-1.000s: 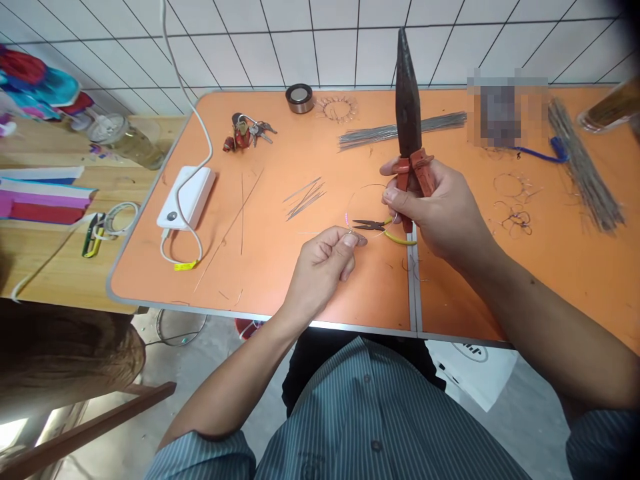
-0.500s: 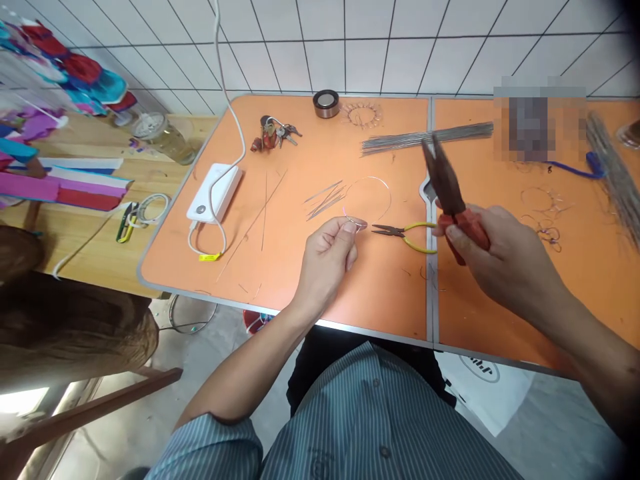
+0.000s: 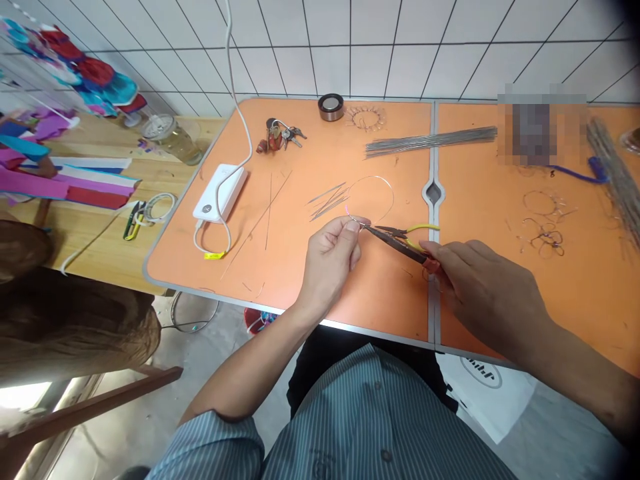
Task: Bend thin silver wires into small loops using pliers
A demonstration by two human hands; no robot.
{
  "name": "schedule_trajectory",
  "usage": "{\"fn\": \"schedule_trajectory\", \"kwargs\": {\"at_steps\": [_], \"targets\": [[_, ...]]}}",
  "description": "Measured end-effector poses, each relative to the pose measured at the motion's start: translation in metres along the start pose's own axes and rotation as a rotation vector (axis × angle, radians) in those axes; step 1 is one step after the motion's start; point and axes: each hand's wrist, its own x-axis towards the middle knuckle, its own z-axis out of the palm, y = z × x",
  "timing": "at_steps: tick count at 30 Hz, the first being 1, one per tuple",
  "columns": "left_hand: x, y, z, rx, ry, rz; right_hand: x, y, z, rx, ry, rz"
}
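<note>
- Thin silver wire is bent into a nearly round open loop. It stands above the orange table, near the middle of the frame, and a small pink piece sits on it close to the pinched place.
- The left hand is closed and grasps the wire between thumb and fingers, with the loop rising up and to the right from the fingertips.
- The right hand is clenched around the red-handled pliers, in the lower right of the table. Their long dark steel nose points left, and its tip comes just beside the left fingertips, at the wire. I cannot tell if the jaws are closed on the wire.
- Yellow-handled pliers lie on the table under the dark nose, and no hand holds them.
- Short wire pieces lie just left of the loop.
- A bundle of long steel wires lies along the far edge of the table, and finished wire rings lie at the right.
- A white power bank and a bunch of keys are in the upper left part of the table.
</note>
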Motion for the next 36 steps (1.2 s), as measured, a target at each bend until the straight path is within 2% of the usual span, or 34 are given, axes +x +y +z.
{"fn": "schedule_trajectory", "kwargs": {"at_steps": [12,36], "targets": [[0.0002,-0.0004,-0.0038,-0.008,-0.018,0.003,0.0021,-0.0001,0.0029,-0.041,-0.026,0.022],[0.0016,-0.0005,-0.0048,0.017,-0.039,-0.007,0.0069,0.0064,-0.0063,0.000,-0.075,0.004]]}}
